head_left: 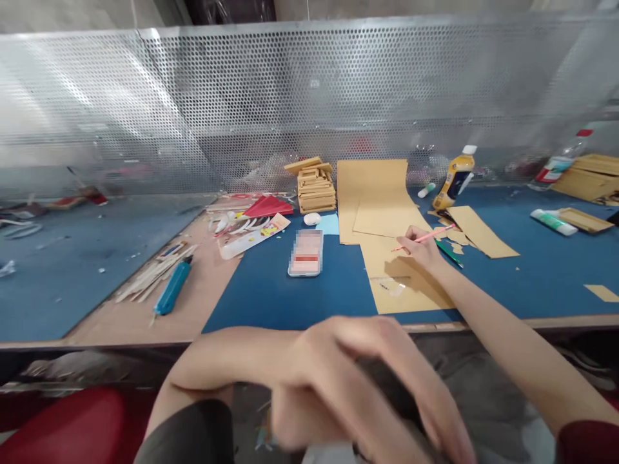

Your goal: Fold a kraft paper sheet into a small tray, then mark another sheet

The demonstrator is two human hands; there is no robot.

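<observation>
My right hand (422, 250) is over the yellow card sheet (435, 293), its fingers pinching a pink pencil (439, 232). The pencil lies slanted, with one end toward the left over the card. A clear plastic ruler (393, 287) rests on the card just below this hand. Close to the camera, large and blurred, my left hand (338, 380) is in front of the table edge, its fingers bent and apart, with nothing visible in them. A phone (305, 252) with a blurred-out screen lies on the blue mat left of the card.
Behind stand a stack of yellow card pieces (316, 190) and a bent yellow sheet (372, 187) near the perforated metal screen (290, 96). Right are a yellow bottle (454, 180), a green pen (449, 254) and a glue tube (554, 222). A teal cutter (173, 287) and wooden sticks (153, 274) lie left.
</observation>
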